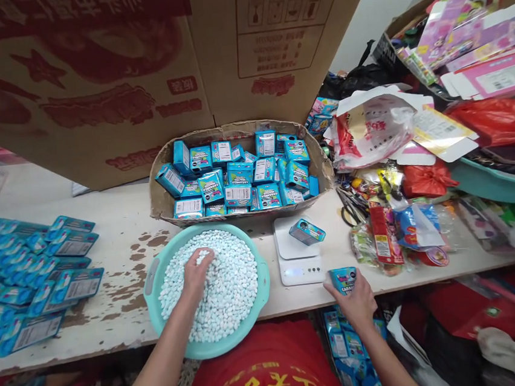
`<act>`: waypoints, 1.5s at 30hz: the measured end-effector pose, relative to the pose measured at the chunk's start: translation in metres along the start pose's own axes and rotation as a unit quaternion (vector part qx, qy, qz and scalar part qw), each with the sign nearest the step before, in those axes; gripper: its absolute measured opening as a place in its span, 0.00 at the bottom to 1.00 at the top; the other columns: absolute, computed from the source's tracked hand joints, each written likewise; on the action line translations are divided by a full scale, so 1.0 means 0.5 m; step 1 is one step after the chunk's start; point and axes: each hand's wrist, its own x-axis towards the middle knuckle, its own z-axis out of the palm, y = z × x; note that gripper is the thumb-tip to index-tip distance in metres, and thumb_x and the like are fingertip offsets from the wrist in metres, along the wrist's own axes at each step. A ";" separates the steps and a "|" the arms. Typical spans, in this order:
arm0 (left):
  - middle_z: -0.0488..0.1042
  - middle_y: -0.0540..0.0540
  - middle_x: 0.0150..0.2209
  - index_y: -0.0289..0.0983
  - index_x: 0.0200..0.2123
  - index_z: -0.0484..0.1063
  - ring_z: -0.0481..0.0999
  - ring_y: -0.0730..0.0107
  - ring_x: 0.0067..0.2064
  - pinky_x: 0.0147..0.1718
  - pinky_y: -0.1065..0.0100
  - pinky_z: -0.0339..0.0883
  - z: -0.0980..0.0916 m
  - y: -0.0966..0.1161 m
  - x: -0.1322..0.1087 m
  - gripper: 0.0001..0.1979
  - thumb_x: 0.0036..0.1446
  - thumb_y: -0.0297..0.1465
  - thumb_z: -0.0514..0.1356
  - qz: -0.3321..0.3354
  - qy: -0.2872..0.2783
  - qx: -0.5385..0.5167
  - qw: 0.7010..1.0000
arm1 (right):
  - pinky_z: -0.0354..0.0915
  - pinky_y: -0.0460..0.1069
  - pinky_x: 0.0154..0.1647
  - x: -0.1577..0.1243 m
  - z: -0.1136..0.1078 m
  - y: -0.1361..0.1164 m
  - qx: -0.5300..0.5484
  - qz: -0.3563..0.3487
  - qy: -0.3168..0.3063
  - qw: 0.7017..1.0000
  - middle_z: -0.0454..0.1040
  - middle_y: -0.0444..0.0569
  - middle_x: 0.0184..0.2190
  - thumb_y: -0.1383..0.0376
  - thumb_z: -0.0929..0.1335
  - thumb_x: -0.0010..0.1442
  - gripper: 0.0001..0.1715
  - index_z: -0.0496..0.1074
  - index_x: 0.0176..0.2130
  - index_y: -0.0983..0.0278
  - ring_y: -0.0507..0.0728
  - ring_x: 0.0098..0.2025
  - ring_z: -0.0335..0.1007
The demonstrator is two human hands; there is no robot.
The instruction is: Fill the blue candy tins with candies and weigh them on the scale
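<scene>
A teal basin full of small white-blue candies sits at the table's front edge. My left hand is dug into the candies, its fingers curled down among them. My right hand is closed around a small blue box standing on the table just right of a white digital scale. Another small blue box lies tilted on the scale's platform. Behind the basin stands a low cardboard tray packed with several of the same blue boxes.
Flattened blue cartons are spread over the table's left. Large brown cardboard boxes stand behind. At right lie scissors, plastic bags, snack packets and pink cartons. More blue boxes sit below the table's edge.
</scene>
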 end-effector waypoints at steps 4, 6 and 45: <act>0.76 0.47 0.40 0.42 0.32 0.73 0.71 0.58 0.45 0.48 0.62 0.61 -0.023 0.028 -0.008 0.09 0.50 0.38 0.57 0.129 -0.053 0.206 0.969 | 0.58 0.68 0.49 -0.004 0.011 0.005 -0.125 -0.008 -0.008 0.992 0.64 0.70 0.51 0.35 0.62 0.46 0.58 0.55 0.61 0.72 0.76 0.52 0.60; 0.76 0.46 0.36 0.42 0.33 0.73 0.72 0.59 0.42 0.44 0.62 0.62 -0.036 0.039 -0.006 0.09 0.50 0.37 0.56 0.129 -0.040 0.211 0.968 | 0.60 0.67 0.47 -0.004 0.011 0.012 -0.145 -0.017 -0.013 0.989 0.65 0.69 0.50 0.39 0.63 0.48 0.54 0.55 0.61 0.72 0.76 0.50 0.61; 0.66 0.43 0.39 0.37 0.37 0.69 0.68 0.63 0.40 0.38 0.65 0.59 0.406 0.314 -0.010 0.14 0.52 0.19 0.49 0.281 -0.268 0.454 0.802 | 0.58 0.57 0.46 -0.008 0.012 0.015 -0.175 -0.118 0.035 0.977 0.66 0.61 0.51 0.56 0.67 0.55 0.38 0.58 0.59 0.71 0.67 0.50 0.62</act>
